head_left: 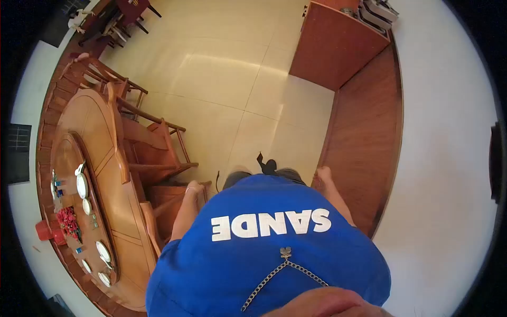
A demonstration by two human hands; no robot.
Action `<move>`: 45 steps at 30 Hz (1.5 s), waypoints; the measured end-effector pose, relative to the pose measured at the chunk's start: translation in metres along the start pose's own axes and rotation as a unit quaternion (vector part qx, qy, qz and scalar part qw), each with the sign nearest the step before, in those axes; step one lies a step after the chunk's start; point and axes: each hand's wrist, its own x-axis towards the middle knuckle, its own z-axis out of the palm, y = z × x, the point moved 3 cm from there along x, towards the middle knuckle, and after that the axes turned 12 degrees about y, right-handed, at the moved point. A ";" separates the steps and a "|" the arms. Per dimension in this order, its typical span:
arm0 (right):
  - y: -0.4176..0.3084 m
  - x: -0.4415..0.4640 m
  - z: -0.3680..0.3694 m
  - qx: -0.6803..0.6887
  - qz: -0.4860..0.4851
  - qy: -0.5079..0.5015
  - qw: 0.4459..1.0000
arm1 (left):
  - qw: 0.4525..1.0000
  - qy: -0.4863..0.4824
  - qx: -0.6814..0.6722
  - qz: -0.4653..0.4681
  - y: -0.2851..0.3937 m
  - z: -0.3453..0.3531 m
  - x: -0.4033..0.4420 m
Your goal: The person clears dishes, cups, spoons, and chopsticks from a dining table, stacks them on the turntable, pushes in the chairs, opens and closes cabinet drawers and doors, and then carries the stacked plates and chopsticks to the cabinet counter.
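Two to watch: the left hand (193, 188) hung near a wooden chair (165, 195), the right hand (324, 174) near a wooden panel (364, 127), neither grip showing whether it was open or closed, so minding clearance seemed wise.

Left hand (194, 187) hangs beside a wooden chair (171, 198); contact cannot be determined. Right hand (324, 173) hangs near the wooden wall panel (364, 137). Blue shirt (222, 274) reads SANDE; metal chain (263, 283) lies over it. At left, a wooden table (92, 119) bears white plates (82, 186) and red flowers (67, 219). Cabinet (338, 47) stands ahead, right.
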 end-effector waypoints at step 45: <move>-0.885 0.591 0.287 0.738 0.234 0.144 0.616 | 0.984 0.034 -0.168 -0.056 0.577 -0.536 0.819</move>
